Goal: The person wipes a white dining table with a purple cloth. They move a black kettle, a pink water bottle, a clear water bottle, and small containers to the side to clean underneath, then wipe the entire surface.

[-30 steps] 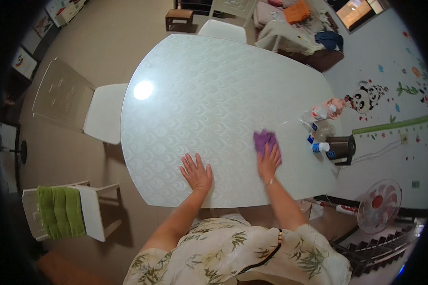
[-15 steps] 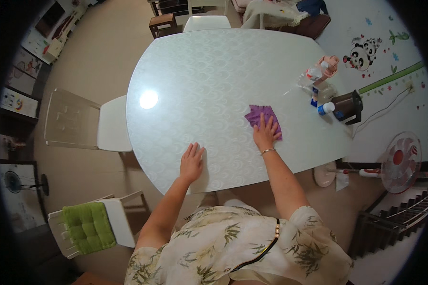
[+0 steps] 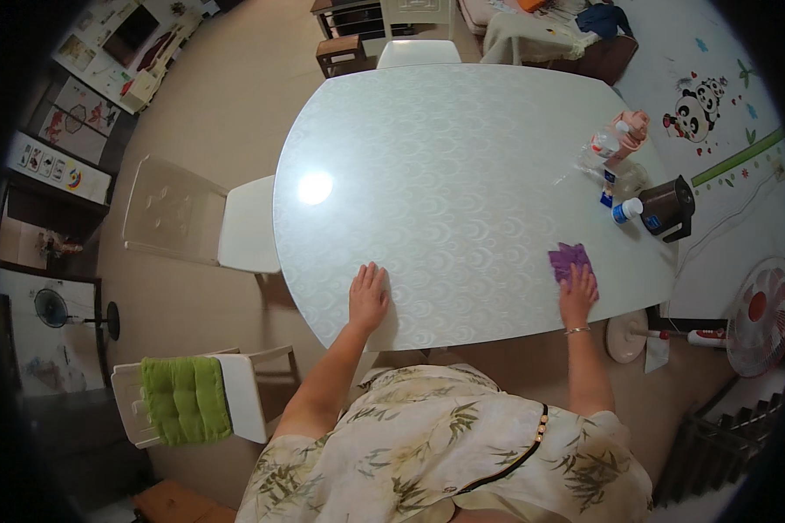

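Observation:
A large white table (image 3: pixel 445 261) with a glossy scallop-patterned top lies before me. My right hand (image 3: pixel 576 295) rests flat over the near part of a crumpled purple cloth (image 3: pixel 569 259) at the table's right near side. Its fingers are stretched out and press the cloth onto the top; what lies under the palm is hidden. Bare of any object, my left hand (image 3: pixel 369 298) lies on the near left part of the table, fingers extended and close together.
On the table's far right stand a dark pitcher (image 3: pixel 665 209), a white-and-blue bottle (image 3: pixel 626 210), a clear plastic bottle (image 3: pixel 604 148) and a pink container (image 3: pixel 632 131). White chairs (image 3: pixel 251 228) flank the left side; one bears a green cushion (image 3: pixel 185 399). A fan (image 3: pixel 759 305) stands right.
My right hand has slid the purple cloth rightward and nearer to me along the tabletop. The view has shifted slightly; my left hand keeps about its place on the table.

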### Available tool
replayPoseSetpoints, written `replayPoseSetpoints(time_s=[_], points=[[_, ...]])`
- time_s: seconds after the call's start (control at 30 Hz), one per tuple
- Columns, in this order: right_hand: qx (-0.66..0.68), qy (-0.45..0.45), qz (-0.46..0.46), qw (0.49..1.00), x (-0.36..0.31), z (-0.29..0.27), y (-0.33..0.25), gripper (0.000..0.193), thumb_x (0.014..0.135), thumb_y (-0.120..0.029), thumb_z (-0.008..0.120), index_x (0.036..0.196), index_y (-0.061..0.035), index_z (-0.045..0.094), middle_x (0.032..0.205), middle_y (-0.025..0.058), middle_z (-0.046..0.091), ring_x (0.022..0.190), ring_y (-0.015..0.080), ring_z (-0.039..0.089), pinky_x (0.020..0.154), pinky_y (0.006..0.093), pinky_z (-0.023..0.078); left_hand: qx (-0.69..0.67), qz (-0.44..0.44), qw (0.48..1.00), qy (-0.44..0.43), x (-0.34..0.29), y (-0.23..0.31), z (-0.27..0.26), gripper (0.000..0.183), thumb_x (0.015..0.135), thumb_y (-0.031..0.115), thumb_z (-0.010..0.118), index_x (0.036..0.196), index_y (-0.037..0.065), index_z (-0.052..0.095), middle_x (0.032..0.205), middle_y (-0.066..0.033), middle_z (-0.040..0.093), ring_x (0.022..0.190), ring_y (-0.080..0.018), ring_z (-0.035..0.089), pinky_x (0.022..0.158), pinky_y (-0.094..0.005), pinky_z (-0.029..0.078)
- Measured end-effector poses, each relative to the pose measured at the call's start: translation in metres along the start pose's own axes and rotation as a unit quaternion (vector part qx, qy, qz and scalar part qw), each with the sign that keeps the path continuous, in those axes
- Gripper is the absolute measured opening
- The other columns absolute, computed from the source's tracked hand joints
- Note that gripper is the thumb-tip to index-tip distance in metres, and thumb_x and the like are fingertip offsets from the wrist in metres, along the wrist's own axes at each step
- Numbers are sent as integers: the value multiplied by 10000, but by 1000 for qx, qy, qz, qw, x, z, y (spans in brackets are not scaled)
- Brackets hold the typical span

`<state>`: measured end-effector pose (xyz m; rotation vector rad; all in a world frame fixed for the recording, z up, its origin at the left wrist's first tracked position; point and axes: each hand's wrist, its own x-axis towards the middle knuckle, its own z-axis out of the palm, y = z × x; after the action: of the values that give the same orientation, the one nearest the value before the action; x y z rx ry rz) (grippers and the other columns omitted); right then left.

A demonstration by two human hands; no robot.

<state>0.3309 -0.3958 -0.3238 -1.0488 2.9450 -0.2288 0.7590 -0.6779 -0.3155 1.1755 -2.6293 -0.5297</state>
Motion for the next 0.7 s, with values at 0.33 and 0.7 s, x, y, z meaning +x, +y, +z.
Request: replayPoseSetpoints(time_s=[0.33,0.7], points=[[-12,-16,-42,999,-58,23,-151,597,916,-385,554,1471,-263,370,1561,130,267,1413,401,233,1099,660,153,41,-52,996,-57,-12,-60,-57,564,799,150,661,1342,157,508,1482,-79,408,1401,-331,314,1117,-543,265],[48,-47,-113,991,-71,38,-404,598,921,-364,551,1475,-249,359,1571,155,218,1413,424,206,1103,665,109,-16,79,994,-71,-19,-166,-106,534,829,221,675,1339,171,526,1497,-77,399,1409,-287,317,1128,-528,250]])
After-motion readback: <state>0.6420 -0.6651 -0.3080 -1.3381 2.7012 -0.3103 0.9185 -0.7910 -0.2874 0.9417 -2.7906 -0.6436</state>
